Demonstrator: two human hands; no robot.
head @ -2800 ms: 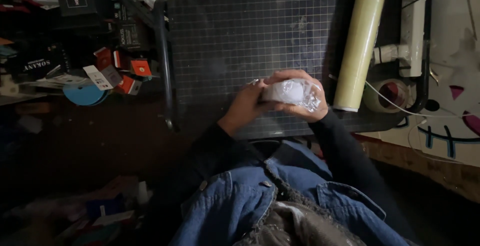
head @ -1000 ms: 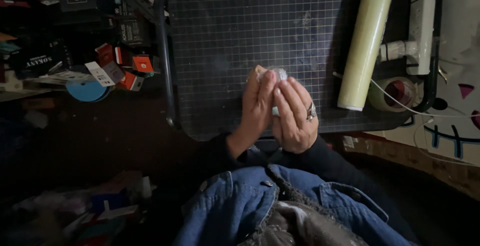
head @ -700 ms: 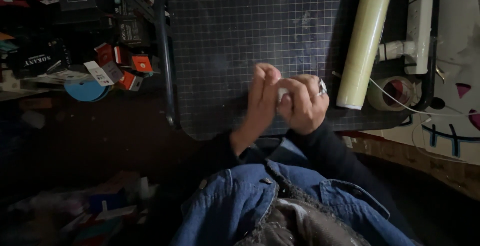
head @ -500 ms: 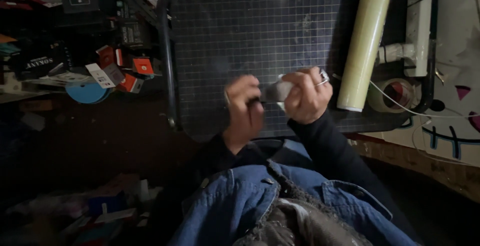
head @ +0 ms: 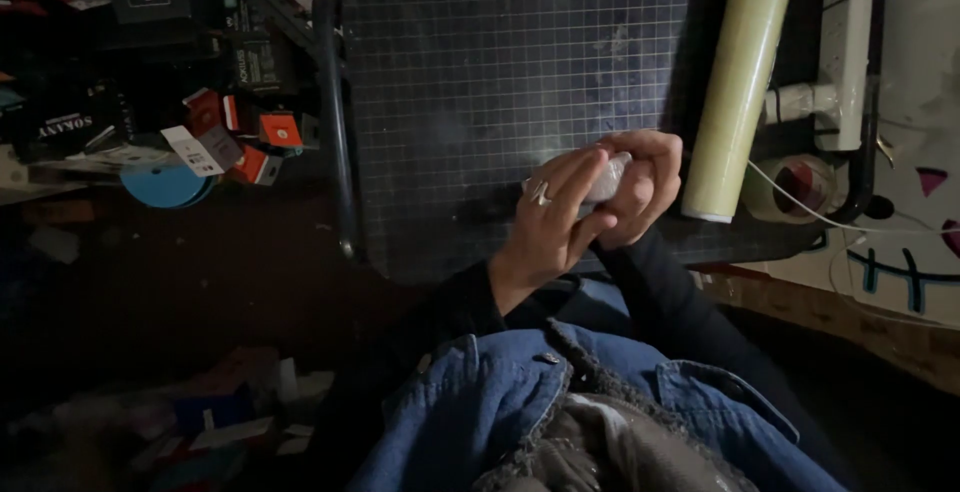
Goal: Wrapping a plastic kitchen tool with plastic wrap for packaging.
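Both hands are closing together around a small white object wrapped in clear film (head: 606,174), holding it just above the dark gridded cutting mat (head: 480,62) that is covering the surface. The left hand (head: 553,220) is pressing its fingers over the near side, and the right hand (head: 645,182) is curling around the far side. A pale roll of film (head: 738,82) is lying just beside them, with a tape roll (head: 795,187) nearby.
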